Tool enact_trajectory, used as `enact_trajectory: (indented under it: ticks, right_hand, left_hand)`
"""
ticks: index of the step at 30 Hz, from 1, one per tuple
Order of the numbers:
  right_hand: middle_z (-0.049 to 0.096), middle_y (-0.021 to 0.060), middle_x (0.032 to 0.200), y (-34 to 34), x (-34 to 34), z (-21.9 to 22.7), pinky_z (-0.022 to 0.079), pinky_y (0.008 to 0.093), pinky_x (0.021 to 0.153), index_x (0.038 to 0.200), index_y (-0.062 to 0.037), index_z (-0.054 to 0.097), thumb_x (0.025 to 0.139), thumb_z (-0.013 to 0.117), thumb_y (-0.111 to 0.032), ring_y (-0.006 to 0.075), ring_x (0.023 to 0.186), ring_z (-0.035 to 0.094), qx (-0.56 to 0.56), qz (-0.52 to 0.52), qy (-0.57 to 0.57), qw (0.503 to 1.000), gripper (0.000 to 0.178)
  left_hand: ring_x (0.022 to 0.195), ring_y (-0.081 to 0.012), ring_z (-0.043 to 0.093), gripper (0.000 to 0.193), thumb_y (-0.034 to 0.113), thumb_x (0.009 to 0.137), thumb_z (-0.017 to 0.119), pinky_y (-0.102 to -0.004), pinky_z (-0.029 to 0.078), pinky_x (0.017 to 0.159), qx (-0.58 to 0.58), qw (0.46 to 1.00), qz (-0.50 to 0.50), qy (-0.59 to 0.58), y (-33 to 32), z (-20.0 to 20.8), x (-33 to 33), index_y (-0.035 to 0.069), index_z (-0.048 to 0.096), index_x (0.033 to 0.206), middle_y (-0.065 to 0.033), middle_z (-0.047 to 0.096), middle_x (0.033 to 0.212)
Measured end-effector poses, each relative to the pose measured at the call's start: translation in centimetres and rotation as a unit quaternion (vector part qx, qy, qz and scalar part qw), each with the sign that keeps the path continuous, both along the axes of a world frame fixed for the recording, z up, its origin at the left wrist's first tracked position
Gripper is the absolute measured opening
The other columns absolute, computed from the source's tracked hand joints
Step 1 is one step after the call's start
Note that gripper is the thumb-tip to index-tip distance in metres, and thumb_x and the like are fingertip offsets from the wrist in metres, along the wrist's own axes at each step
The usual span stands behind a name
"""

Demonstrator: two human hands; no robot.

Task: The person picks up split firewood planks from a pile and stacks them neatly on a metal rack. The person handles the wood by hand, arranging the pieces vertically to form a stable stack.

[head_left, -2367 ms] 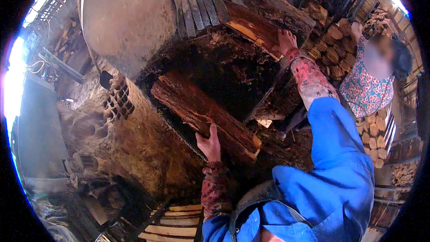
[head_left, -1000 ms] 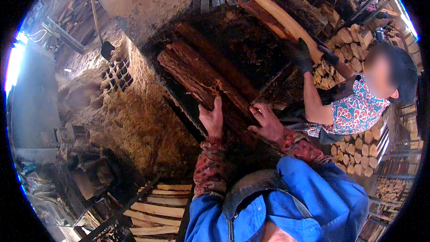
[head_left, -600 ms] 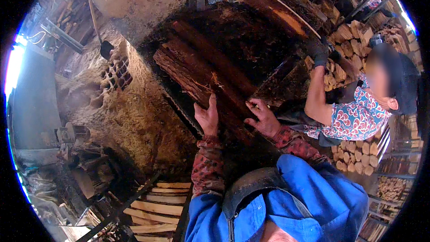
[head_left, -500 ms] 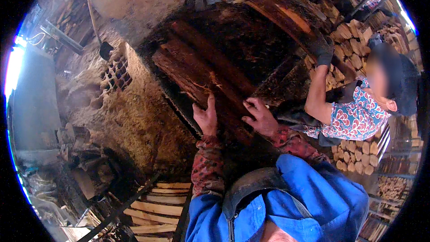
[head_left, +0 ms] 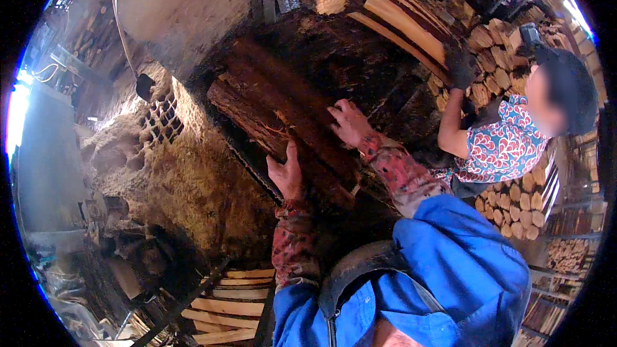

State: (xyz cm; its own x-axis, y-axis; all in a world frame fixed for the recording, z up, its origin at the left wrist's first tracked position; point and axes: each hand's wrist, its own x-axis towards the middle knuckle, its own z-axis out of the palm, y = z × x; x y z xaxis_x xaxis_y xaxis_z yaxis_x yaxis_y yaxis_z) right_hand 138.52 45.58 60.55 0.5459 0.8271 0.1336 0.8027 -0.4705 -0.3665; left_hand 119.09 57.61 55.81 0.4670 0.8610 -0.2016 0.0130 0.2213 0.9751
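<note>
Several dark bark-covered wood slabs [head_left: 247, 112] lie slantwise, side by side, in a sooty recess before me. My left hand [head_left: 286, 172] rests at their near left edge, index finger and thumb stretched apart; its other fingers are partly hidden. Farther right, my right hand [head_left: 352, 123] lies against the right side of the slabs, fingers spread and slightly bent. Neither hand is visibly wrapped round a slab. At the upper right, a co-worker's dark-gloved hand [head_left: 460, 71] is at the end of pale split boards [head_left: 406, 18].
The co-worker [head_left: 508, 138] stands close on my right. Stacked split firewood [head_left: 491, 58] rises behind that person. An earthen wall [head_left: 212, 180] borders the recess at left, with a honeycomb-like grate [head_left: 164, 121]. Pale boards [head_left: 228, 305] lie by my left elbow.
My right hand has moved away from me and left along the slabs. The left hand has shifted slightly nearer. The co-worker's boards have turned, showing pale faces. The whole view has shifted a little.
</note>
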Motion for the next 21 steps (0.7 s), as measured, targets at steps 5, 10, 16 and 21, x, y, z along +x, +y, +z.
enact_trajectory:
  ticks: [5, 10, 16, 21]
  right_hand:
    - [0.046, 0.0182, 0.124, 1.5, -1.1, 1.0, 0.046, 0.0445, 0.096, 0.135, -0.0014, 0.048, 0.076, 0.075, -0.024, 0.0388, 0.115, 0.048, -0.088, -0.022, 0.065, 0.994, 0.068]
    - [0.046, 0.0209, 0.124, 2.0, -0.7, 0.5, 0.045, 0.0452, 0.098, 0.136, 0.0003, 0.044, 0.072, 0.077, -0.026, 0.0407, 0.115, 0.048, -0.101, -0.042, 0.078, 0.991, 0.077]
    - [0.048, 0.0207, 0.120, -0.1, -0.5, -1.3, 0.045, 0.0441, 0.096, 0.128, 0.0016, 0.049, 0.068, 0.077, -0.025, 0.0394, 0.114, 0.049, -0.095, -0.008, 0.096, 0.991, 0.071]
    - [0.045, 0.0220, 0.120, -5.6, -2.5, -2.7, 0.047, 0.0431, 0.095, 0.130, -0.0004, 0.049, 0.068, 0.080, -0.027, 0.0399, 0.107, 0.051, -0.056, -0.039, 0.042, 0.997, 0.074]
  left_hand:
    - [0.132, -0.0424, 0.041, 0.104, 0.050, 0.082, 0.074, -0.0495, 0.040, 0.107, 0.037, 0.995, 0.050, 0.073, -0.4, -0.1, -1.1, -0.022, 0.025, 0.139, -0.0362, 0.038, 0.141]
    - [0.128, -0.0422, 0.046, 0.097, 0.048, 0.082, 0.075, -0.0484, 0.043, 0.102, 0.062, 0.994, 0.039, 0.080, 0.2, -1.5, -1.4, -0.021, 0.033, 0.136, -0.0361, 0.044, 0.136]
    - [0.107, -0.0335, 0.061, 0.074, 0.041, 0.083, 0.076, -0.0430, 0.049, 0.088, 0.072, 0.995, 0.064, 0.017, 0.7, -2.5, -2.4, -0.018, 0.051, 0.121, -0.0267, 0.062, 0.118]
    - [0.096, -0.0240, 0.064, 0.053, 0.030, 0.085, 0.076, -0.0397, 0.050, 0.084, 0.105, 0.979, 0.093, 0.151, -0.2, 3.6, -2.3, -0.013, 0.059, 0.112, -0.0201, 0.068, 0.108]
